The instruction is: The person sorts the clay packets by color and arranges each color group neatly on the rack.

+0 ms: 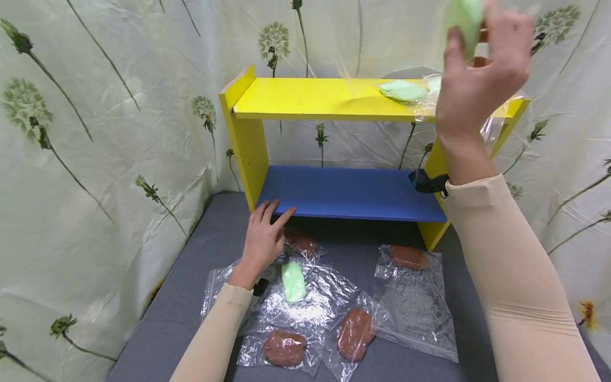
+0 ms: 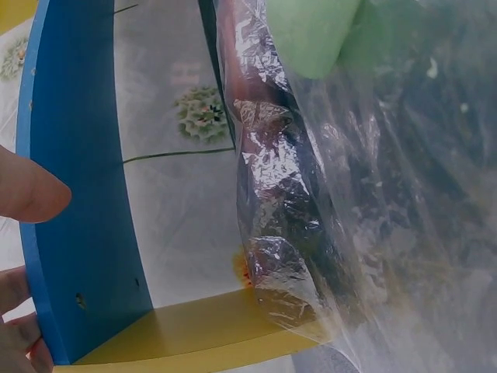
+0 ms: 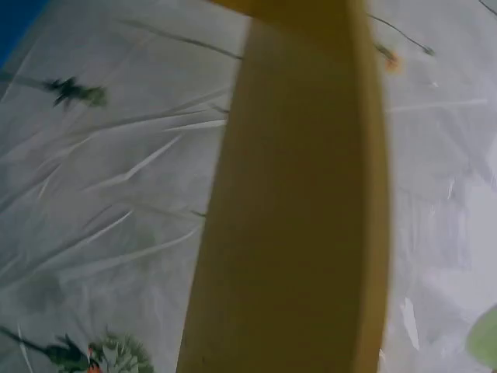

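Note:
In the head view my right hand [image 1: 482,74], raised above the right end of the yellow top shelf [image 1: 305,95], holds a pale green clay-like lump [image 1: 463,24] between thumb and fingers. The lump is blurred; clear film shows near it. Another pale green lump [image 1: 404,90] in clear plastic lies on that shelf. My left hand [image 1: 262,241] grips the front edge of the blue lower shelf [image 1: 353,191] near its left end. In the left wrist view its thumb [image 2: 31,186] lies across the blue board, the other fingers beyond the edge.
On the grey surface [image 1: 191,265] lie clear plastic bags with brown lumps [image 1: 285,347] and a green block [image 1: 293,282]. One zip bag [image 1: 415,302] sits at the right with a brown lump [image 1: 408,257]. Flower-patterned cloth [image 1: 119,106] hangs behind the shelf unit.

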Available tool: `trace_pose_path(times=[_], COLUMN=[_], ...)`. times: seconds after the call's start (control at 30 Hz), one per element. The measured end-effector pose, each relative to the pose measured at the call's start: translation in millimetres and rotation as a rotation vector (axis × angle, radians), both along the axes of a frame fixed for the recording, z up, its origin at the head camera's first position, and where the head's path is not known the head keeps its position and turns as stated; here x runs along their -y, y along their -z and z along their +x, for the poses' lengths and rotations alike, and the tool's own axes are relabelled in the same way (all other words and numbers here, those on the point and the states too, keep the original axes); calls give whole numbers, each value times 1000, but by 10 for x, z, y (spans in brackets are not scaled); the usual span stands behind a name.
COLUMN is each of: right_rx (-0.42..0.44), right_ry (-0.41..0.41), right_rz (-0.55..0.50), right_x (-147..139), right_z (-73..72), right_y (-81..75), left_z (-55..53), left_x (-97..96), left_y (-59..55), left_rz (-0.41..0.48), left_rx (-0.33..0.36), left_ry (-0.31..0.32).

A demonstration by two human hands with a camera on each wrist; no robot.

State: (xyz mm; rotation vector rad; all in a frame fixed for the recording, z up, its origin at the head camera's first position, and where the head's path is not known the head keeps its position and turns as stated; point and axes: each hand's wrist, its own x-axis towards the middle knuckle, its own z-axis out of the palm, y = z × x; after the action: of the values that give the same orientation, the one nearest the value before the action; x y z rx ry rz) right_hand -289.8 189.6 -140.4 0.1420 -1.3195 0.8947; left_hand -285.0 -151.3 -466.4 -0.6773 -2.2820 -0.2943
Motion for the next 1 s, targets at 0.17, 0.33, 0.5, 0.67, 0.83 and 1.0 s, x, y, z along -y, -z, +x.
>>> trace_pose_path(times=[0.17,0.33,0.5,0.67,0.83,1.0], right_rx=[-21,114,340,591,770,829], right_ry=[104,148,102,53,-48,-92], right_rz=[348,694,929,1010,1060,1108], right_x=[168,163,177,172,152,120], right_z=[-124,-207,-217,-179,-170,-149], right_y=[228,384,388,303,258,326], left_z=[-14,-25,-11,0,15,27], left_x=[-19,-19,10,1,-9,-7], left_y=[3,11,13,2,-5,-7], left_rz=[0,-6,-3,-1,7,3], left_rx=[-7,-2,14,20,25,40], left_ry=[2,3,-4,-5,-6,-10])
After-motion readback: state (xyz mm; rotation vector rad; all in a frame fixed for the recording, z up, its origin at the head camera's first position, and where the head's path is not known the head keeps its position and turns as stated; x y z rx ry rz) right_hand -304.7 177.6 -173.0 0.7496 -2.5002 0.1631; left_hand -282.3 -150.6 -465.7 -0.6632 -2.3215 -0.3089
